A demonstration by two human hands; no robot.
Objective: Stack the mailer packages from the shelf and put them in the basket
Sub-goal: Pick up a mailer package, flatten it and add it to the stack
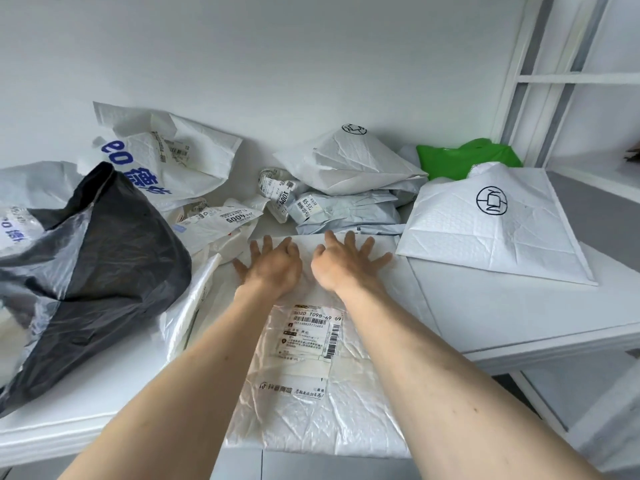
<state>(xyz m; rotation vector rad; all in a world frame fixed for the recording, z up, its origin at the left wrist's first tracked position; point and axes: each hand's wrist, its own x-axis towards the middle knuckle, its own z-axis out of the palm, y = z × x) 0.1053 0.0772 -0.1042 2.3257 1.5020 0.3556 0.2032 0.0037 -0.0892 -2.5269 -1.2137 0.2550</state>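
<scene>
Pressing down on my feed: left hand (272, 268) and right hand (341, 263) lie side by side, palms down, on the far end of a white bubble mailer (311, 403). Fingers of both are spread and straight, gripping nothing. That mailer lies flat on the white shelf (502, 317), its near edge at the shelf's front lip, shipping label (310, 332) face up between my forearms. A black poly bag (104, 258) slumps to the left. Behind the hands I note a heap of crumpled white mailers (166, 161) and a pale blue packet (346, 213). To the right, a white mailer with a round logo (491, 220) sits tilted; a green bag (464, 159) lies behind it against the wall. I see no basket.
</scene>
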